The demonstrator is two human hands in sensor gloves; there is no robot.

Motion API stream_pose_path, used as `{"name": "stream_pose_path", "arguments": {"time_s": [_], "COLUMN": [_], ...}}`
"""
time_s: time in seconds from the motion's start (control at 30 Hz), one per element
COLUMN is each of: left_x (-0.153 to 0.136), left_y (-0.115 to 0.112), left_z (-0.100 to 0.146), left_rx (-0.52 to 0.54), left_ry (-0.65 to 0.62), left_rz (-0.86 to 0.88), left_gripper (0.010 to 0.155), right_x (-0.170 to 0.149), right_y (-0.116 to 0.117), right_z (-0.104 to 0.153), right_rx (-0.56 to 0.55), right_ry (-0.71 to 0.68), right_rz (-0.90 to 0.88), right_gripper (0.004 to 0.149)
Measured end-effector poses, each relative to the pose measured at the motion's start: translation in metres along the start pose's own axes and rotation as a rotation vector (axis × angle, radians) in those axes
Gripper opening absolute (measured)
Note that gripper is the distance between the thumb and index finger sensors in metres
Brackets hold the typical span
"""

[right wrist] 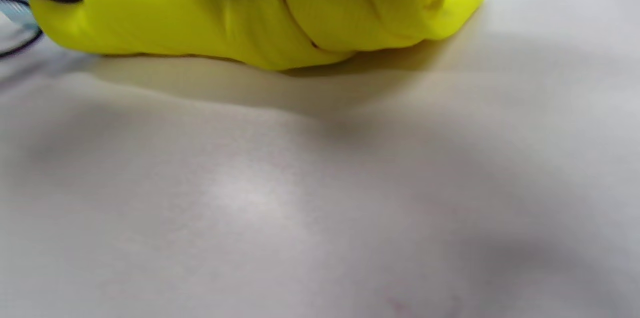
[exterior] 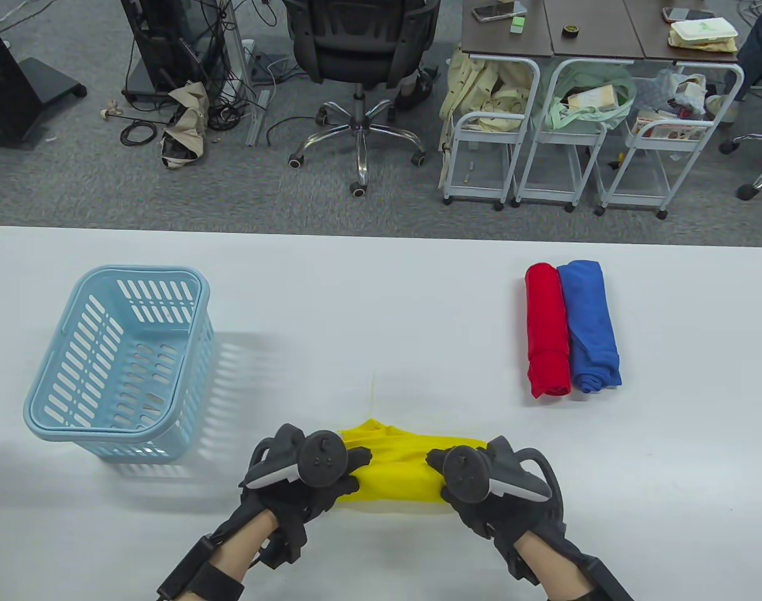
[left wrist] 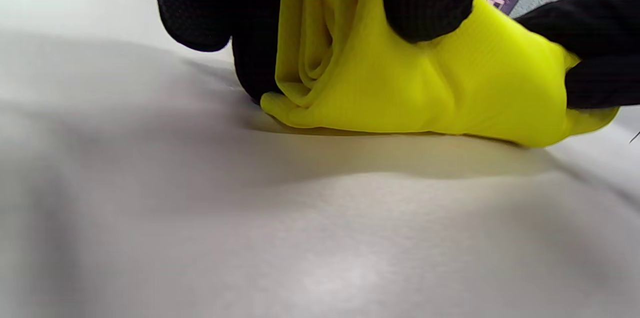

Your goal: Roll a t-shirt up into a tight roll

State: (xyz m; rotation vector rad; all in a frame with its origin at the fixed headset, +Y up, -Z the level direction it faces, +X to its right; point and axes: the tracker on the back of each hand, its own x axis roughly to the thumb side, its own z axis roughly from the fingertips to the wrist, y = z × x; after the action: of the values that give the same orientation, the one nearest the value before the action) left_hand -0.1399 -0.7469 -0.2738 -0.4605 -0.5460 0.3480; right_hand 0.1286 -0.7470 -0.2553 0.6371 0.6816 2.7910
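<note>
A bright yellow fabric t-shirt [exterior: 396,466], rolled into a short bundle, is seen lying on the white table [exterior: 381,300] near its front edge, and it is gripped at its left end by the gloved left hand [exterior: 293,479] and at its right end by the gloved right hand [exterior: 499,485], the fingers of both curled round the cloth. The spiral layers of the roll [left wrist: 320,33] are shown in the left wrist view. A light blue slatted plastic basket [exterior: 121,357] is placed well to the left, and a red rolled shirt [exterior: 546,332] is laid touching a blue rolled shirt [exterior: 590,328] to the far right.

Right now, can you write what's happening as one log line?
step: rolling | yellow shirt: rolled, on table | left hand: grips one end | right hand: grips other end
</note>
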Motion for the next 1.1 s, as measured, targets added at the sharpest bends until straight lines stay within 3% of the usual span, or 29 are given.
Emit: {"name": "stream_pose_path", "arguments": {"time_s": [0.13,0.23,0.33,0.5,0.6,0.7,0.77,0.9,1.1], "left_x": [0.002,0.010,0.020,0.035,0.033,0.023,0.012,-0.006,0.014], "left_y": [-0.001,-0.005,-0.011,-0.017,-0.016,-0.008,-0.004,0.000,-0.004], "left_z": [0.000,0.002,0.001,0.000,-0.002,-0.002,-0.002,-0.003,0.003], "left_rx": [0.014,-0.006,-0.012,0.069,0.054,0.044,0.030,0.006,0.052], "left_ry": [0.001,-0.005,-0.001,0.014,0.003,-0.006,-0.012,0.012,-0.006], "left_rz": [-0.049,-0.126,-0.313,-0.605,-0.522,-0.360,-0.212,0.031,-0.242], "left_gripper": [0.060,0.076,0.079,0.073,0.064,0.058,0.058,0.059,0.072], "right_x": [-0.008,-0.010,-0.012,-0.014,-0.007,0.001,0.007,0.015,0.006], "right_y": [0.001,0.002,0.002,0.001,-0.005,-0.013,-0.011,0.010,0.004], "right_z": [-0.003,-0.003,-0.004,-0.004,0.004,0.012,0.013,0.000,-0.002], "right_rx": [0.031,0.047,0.052,0.045,-0.046,-0.085,-0.071,0.005,0.014], "right_ry": [-0.030,-0.046,-0.038,-0.011,0.046,-0.028,-0.080,0.005,-0.019], "right_rz": [-0.101,-0.131,-0.153,-0.161,-0.024,0.014,-0.012,0.191,0.068], "right_gripper": [0.060,0.060,0.060,0.061,0.062,0.056,0.059,0.076,0.068]}}
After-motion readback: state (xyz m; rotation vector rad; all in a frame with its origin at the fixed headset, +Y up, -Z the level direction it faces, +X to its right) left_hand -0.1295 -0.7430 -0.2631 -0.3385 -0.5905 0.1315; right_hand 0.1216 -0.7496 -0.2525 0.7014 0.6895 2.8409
